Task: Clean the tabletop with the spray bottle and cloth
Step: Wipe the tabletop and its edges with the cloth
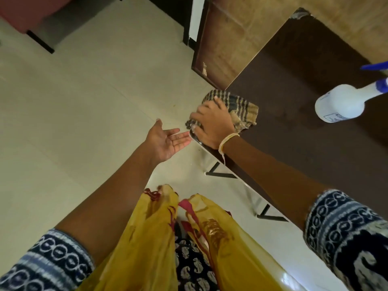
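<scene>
Pale tiled floor [88, 97] across most of the view, glossy near the lower right. Wooden cabinet side [222, 45] standing at upper centre, chipped near its lower left corner, beside a white vertical strip [196, 15] with dark edging. Reddish-brown furniture [23, 11] at the top left corner, on a dark base. Black metal legs [222, 174] with diagonal braces down on the floor, a second pair [273, 216] closer in. Yellow scarf [147, 238] with red trim hanging in two lengths at bottom centre, over dark printed fabric [193, 269] with pale leaf shapes. Thin yellowish bangle [227, 140] and thread at a wrist.
</scene>
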The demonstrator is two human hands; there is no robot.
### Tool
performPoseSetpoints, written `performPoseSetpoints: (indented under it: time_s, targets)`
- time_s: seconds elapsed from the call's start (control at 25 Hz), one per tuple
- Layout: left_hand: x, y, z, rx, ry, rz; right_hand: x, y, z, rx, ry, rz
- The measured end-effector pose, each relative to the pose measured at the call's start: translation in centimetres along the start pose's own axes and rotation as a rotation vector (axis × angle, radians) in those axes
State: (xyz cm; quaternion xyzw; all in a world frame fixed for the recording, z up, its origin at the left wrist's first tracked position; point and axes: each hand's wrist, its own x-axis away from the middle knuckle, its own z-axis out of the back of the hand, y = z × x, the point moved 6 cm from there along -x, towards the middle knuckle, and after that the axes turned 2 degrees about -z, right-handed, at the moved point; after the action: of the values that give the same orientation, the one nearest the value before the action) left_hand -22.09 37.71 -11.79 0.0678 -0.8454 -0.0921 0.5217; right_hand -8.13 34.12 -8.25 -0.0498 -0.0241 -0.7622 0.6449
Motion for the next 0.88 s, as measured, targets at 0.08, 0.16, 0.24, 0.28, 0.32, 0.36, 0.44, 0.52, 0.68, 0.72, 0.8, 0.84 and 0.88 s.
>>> performPoseSetpoints:
  time_s: [0.08,0.16,0.24,0.28,0.32,0.36,0.44,0.52,0.68,0.72,0.8,0.84,0.88]
  targets:
    - [-0.4,-0.4,0.3,0.052,-0.018,0.008,0.6,-1.4,-0.1,-0.009,0.047,0.131]
    - [-0.9,-0.6,0.7,0.092,-0.042,0.013,-0.3,-0.9,0.0,0.039,-0.045,0.272]
    - [-1.5,-0.7,0.9,0.09,-0.067,0.017,-2.3,1.1,0.5,0.093,-0.145,0.302]
    - [-1.7,-0.7,1.1,0.085,-0.079,0.023,-3.5,2.5,0.9,0.108,-0.169,0.246]
    - [-1.8,-0.6,1.3,0.084,-0.097,0.028,-4.7,4.2,1.3,0.121,-0.167,0.172]
    - [-1.9,-0.5,1.5,0.092,-0.118,0.031,-5.7,5.5,1.5,0.141,-0.144,0.107]
    - [-2.0,-0.3,1.9,0.11,-0.153,0.036,-6.4,6.8,1.7,0.176,-0.108,0.023]
    - [-1.9,-0.7,1.9,0.123,-0.171,0.053,-6.2,6.6,1.5,0.184,-0.114,-0.019]
    - [-2.5,-1.4,2.3,0.217,-0.206,0.053,-4.5,2.6,0.8,0.146,-0.085,0.081]
    - [-2.7,-1.6,2.4,0.251,-0.211,0.06,-3.9,1.5,0.6,0.122,-0.073,0.119]
    - [-3.0,-2.1,2.6,0.317,-0.234,0.067,-2.8,-0.5,0.3,0.081,-0.053,0.197]
    - [-3.1,-2.3,2.6,0.337,-0.25,0.062,-2.2,-1.3,0.3,0.064,-0.05,0.238]
    - [-3.1,-2.6,2.7,0.348,-0.26,0.058,-1.5,-2.0,0.1,0.055,-0.054,0.287]
